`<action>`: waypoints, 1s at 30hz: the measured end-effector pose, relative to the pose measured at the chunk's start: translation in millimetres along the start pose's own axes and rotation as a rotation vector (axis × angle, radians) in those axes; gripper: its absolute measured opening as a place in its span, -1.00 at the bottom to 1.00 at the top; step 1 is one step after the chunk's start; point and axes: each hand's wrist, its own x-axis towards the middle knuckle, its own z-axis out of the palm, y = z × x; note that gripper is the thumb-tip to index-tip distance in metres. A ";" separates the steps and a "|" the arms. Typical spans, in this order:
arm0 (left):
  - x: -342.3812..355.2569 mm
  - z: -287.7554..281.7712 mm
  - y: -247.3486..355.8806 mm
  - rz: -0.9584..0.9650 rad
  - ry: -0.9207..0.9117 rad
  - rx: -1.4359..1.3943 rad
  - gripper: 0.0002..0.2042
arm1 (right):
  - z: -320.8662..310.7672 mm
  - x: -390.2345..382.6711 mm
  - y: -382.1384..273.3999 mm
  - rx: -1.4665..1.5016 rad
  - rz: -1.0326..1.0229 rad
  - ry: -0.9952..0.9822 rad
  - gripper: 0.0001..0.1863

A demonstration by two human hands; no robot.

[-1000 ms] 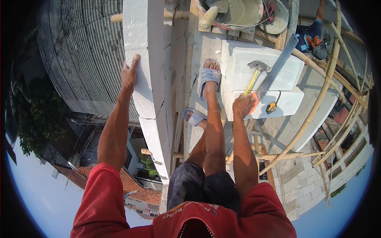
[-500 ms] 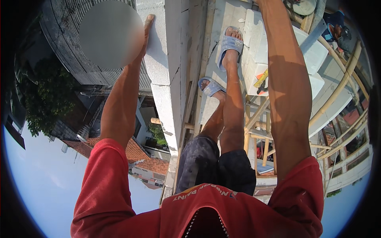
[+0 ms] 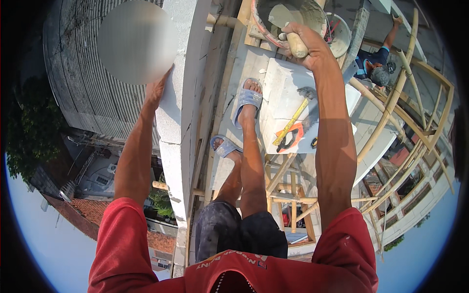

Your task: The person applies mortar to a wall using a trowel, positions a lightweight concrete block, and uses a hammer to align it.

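At the far bucket [image 3: 258, 27], the right hand [image 3: 313, 48] grips a trowel [image 3: 280, 16] by its fat handle [image 3: 297, 46], a good spot to hold. It should feel stiff and light. The left hand [image 3: 157, 88] is by the left white wall [image 3: 169, 115]; its grip can't be told.

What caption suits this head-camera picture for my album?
Right hand gripping a trowel at a bucket, left hand at a white block wall, hammer and handsaw lying nearby.

Building site with bamboo scaffolding [image 3: 392, 106]
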 end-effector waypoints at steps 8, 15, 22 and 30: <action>-18.3 9.7 28.0 0.011 -0.040 -0.043 0.19 | -32.3 -78.5 21.1 -1.277 -0.453 0.408 -0.55; -10.0 12.6 18.4 -0.003 -0.007 -0.011 0.17 | 78.2 -97.5 108.3 -1.181 -0.584 0.450 -0.33; -0.8 6.0 3.7 -0.016 0.002 0.026 0.34 | 108.2 -136.5 160.5 -1.207 -0.588 0.527 -0.34; 6.3 5.1 -1.6 -0.007 -0.006 0.082 0.37 | 109.9 -182.8 293.5 -1.330 -0.677 0.308 -0.70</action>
